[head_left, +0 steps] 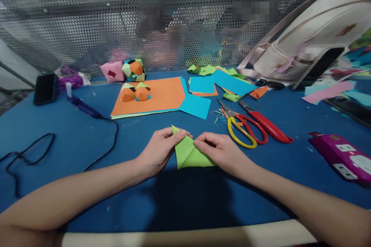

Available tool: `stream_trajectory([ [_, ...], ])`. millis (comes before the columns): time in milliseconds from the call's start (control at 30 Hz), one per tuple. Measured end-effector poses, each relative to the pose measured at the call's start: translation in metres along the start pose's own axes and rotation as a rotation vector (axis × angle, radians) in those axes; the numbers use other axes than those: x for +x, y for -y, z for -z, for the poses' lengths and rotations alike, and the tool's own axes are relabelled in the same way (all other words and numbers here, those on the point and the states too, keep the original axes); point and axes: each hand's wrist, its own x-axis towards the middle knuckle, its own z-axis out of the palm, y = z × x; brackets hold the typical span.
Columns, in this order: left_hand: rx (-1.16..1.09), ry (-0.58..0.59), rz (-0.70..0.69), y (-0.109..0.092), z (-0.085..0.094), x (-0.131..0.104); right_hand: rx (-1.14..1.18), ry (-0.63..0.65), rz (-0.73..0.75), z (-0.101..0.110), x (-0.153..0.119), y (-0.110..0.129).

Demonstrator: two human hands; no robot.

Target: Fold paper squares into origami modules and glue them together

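A green sheet of paper (pixel 188 155) with crease lines is held between both hands, just above the blue table. My left hand (pixel 161 147) pinches its left upper side, the thumb lying on the front face. My right hand (pixel 220 149) grips the right upper edge between thumb and fingers. One pointed corner sticks up beside the left thumb. The fingers behind the sheet are hidden. Beyond the hands lie orange paper sheets (pixel 162 94) bearing two small folded paper pieces (pixel 142 93). Scissors with yellow and red handles (pixel 241 133) rest near my right hand.
A red-handled cutter (pixel 269 125) lies beside the scissors. Blue paper squares (pixel 202 85) and green scraps are at the back. A glue gun (pixel 84 107) with a black cord, a phone (pixel 45 88), folded paper balls (pixel 135 69), a purple case (pixel 342 156) and a backpack (pixel 307 34) surround the work.
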Motion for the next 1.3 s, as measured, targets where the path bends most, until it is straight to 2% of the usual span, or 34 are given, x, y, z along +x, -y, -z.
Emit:
stream_trajectory([
  [400, -0.011, -0.026, 0.042, -0.0074, 0.0039, 0.0024, -0.059, 0.031, -0.051, 0.0062, -0.0025, 0.0015],
  [567, -0.038, 0.051, 0.096, -0.0068, 0.0020, 0.0009, -0.050, 0.027, -0.052, 0.0041, -0.0013, 0.0021],
  [700, 0.024, 0.074, 0.155, -0.0023, 0.0001, -0.0027, -0.041, 0.032, -0.033, 0.0004, -0.0018, 0.0034],
  [967, 0.058, 0.062, 0.137, 0.0004, -0.0009, -0.0031, -0.050, -0.018, -0.002, -0.0030, -0.0037, 0.0017],
  [1300, -0.065, 0.030, 0.109, -0.0083, 0.0047, 0.0017, -0.082, -0.075, 0.044, 0.0019, -0.0053, -0.0006],
])
